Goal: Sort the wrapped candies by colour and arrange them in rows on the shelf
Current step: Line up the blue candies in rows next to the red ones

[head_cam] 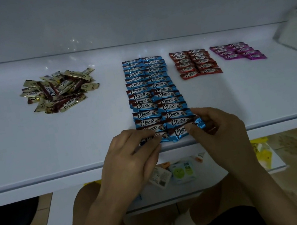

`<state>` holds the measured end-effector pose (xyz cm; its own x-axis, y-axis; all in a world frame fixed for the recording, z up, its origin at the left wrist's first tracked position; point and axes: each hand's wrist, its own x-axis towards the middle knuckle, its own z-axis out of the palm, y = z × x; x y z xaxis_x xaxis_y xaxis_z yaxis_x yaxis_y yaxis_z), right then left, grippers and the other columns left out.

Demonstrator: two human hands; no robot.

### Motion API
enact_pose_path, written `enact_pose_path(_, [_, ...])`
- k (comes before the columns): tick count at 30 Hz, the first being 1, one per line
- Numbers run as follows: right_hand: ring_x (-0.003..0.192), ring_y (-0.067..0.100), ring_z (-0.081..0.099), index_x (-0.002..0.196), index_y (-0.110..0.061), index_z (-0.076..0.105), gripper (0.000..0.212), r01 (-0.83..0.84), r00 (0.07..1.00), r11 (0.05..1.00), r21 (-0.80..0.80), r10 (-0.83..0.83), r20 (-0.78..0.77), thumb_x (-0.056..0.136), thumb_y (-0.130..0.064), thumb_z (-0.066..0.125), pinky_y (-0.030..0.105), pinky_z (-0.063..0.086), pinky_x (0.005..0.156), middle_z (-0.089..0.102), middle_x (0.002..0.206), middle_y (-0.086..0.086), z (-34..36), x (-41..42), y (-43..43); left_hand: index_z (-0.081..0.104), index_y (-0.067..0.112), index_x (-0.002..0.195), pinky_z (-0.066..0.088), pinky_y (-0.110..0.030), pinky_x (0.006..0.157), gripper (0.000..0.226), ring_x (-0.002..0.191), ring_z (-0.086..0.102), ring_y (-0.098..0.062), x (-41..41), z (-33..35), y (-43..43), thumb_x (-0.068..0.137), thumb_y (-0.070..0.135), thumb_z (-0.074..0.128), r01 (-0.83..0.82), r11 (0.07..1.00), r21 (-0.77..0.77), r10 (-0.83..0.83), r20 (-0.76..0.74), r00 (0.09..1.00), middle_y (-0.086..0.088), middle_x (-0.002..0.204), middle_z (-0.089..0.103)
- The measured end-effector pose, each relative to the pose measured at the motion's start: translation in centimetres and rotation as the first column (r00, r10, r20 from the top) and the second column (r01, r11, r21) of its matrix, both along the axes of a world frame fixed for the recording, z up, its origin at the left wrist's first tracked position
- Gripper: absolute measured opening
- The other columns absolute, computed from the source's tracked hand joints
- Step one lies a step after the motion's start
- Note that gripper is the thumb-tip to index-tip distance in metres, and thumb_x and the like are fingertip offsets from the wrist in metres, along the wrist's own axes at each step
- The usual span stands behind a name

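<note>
White shelf (53, 144): left hand (130, 153) and right hand (216, 127) each pinch a blue candy (179, 132); probably light, slippery, best held by ends.

Red candies (186, 64) x12, purple candies (229, 53) x9

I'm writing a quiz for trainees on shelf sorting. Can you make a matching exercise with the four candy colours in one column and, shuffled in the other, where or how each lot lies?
Things:
1. gold candies
2. blue candies
3. red candies
4. purple candies

Places:
A. two short columns, just right of the longest block
B. loose pile on the left
C. farthest right
D. two long columns reaching the front edge of the shelf

Pairs: 1-B, 2-D, 3-A, 4-C
</note>
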<state>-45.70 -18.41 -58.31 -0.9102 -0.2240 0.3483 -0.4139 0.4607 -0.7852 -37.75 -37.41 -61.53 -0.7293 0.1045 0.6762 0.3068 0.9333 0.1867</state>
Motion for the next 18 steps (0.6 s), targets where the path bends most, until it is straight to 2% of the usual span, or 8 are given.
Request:
enact_pose_path(2, [0.074,-0.008,0.056,0.118,-0.015,0.063,0.038,0.061,0.992,0.99,0.124,-0.046,-0.121,0.081,-0.02,0.073,-0.004,0.038,0.069,0.055,0.091,-0.013,-0.32,0.09,-0.2,0.074,0.008,0.104,0.043,-0.032,0.087,0.029,0.102,0.056,-0.021,-0.02,-0.01,-0.01,0.091,0.027,0.056,0.003,1.0,0.005,-0.003,-0.002,1.0,-0.008,0.11,0.069])
enact_pose_path(4, [0.063,-0.006,0.046,0.119,-0.01,0.063,0.041,0.094,0.981,0.977,0.19,-0.058,-0.187,0.081,-0.022,0.074,-0.003,0.037,0.062,0.05,0.092,-0.009,-0.46,0.27,-0.33,0.074,0.008,0.104,0.043,-0.032,0.086,0.028,0.102,0.056,-0.021,-0.03,-0.06,-0.02,0.091,0.027,0.057,0.004,1.0,0.006,-0.004,-0.006,1.0,-0.008,0.11,0.069])
enact_pose_path(6, [0.063,-0.004,0.043,0.122,-0.011,0.06,0.045,0.119,0.978,0.971,0.207,-0.08,-0.191,0.081,-0.027,0.073,0.002,0.035,0.053,0.048,0.099,-0.007,-0.43,0.38,-0.41,0.073,0.008,0.104,0.044,-0.032,0.087,0.027,0.102,0.056,-0.021,0.03,-0.04,0.03,0.091,0.026,0.058,-0.001,1.0,0.009,0.002,-0.007,1.0,-0.008,0.11,0.069])
enact_pose_path(8, [0.069,0.0,0.043,0.122,-0.014,0.059,0.045,0.13,0.979,0.97,0.207,-0.092,-0.182,0.081,-0.029,0.072,0.004,0.034,0.052,0.045,0.102,-0.008,-0.38,0.39,-0.43,0.073,0.009,0.106,0.046,-0.032,0.086,0.026,0.102,0.056,-0.021,0.0,0.03,0.07,0.09,0.025,0.059,0.003,0.999,0.033,-0.003,-0.007,1.0,-0.008,0.111,0.068])
enact_pose_path(13, [0.069,-0.004,0.045,0.118,-0.012,0.061,0.041,0.129,0.979,0.975,0.18,-0.097,-0.179,0.08,-0.024,0.073,0.004,0.039,0.056,0.046,0.094,-0.005,-0.36,0.45,-0.27,0.072,0.01,0.109,0.048,-0.031,0.086,0.03,0.105,0.056,-0.021,-0.16,-0.03,-0.02,0.089,0.029,0.06,-0.018,0.996,0.084,0.017,0.015,1.0,-0.007,0.113,0.067])
enact_pose_path(16, [0.065,0.002,0.043,0.113,-0.01,0.063,0.037,0.115,0.98,0.975,0.19,-0.08,-0.181,0.08,-0.022,0.074,-0.001,0.038,0.063,0.046,0.093,-0.004,-0.56,0.42,-0.21,0.073,0.01,0.107,0.048,-0.03,0.085,0.03,0.105,0.056,-0.021,-0.19,-0.03,0.01,0.089,0.03,0.059,-0.027,0.996,0.086,0.025,0.019,0.999,-0.008,0.113,0.067])
enact_pose_path(18, [0.067,0.001,0.043,0.111,-0.008,0.065,0.036,0.104,0.981,0.974,0.201,-0.067,-0.182,0.08,-0.023,0.073,-0.003,0.038,0.062,0.046,0.093,-0.003,-0.69,0.51,-0.22,0.073,0.01,0.106,0.048,-0.03,0.085,0.03,0.105,0.056,-0.021,-0.17,-0.08,0.03,0.089,0.03,0.059,-0.023,0.996,0.091,0.022,0.015,1.0,-0.008,0.112,0.067])
